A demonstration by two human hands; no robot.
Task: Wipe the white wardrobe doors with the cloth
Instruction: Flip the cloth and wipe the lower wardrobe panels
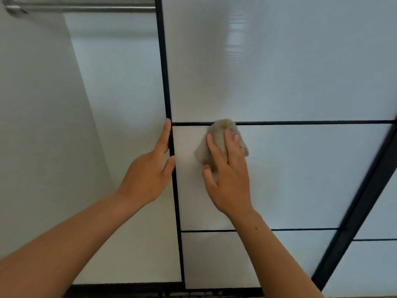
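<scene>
A white sliding wardrobe door (300,168) with black frame strips fills the right of the view. My right hand (227,175) presses a beige cloth (219,134) flat against its middle panel, just under a black horizontal strip. My left hand (148,171) grips the door's black vertical edge (165,72), fingers behind it and thumb on the front. Part of the cloth is hidden under my right fingers.
Left of the door the wardrobe stands open, with white inner walls (43,125) and a metal hanging rail (86,7) at the top. A second door (378,265) overlaps at the far right behind a black frame. A dark bottom track (129,290) runs along the floor.
</scene>
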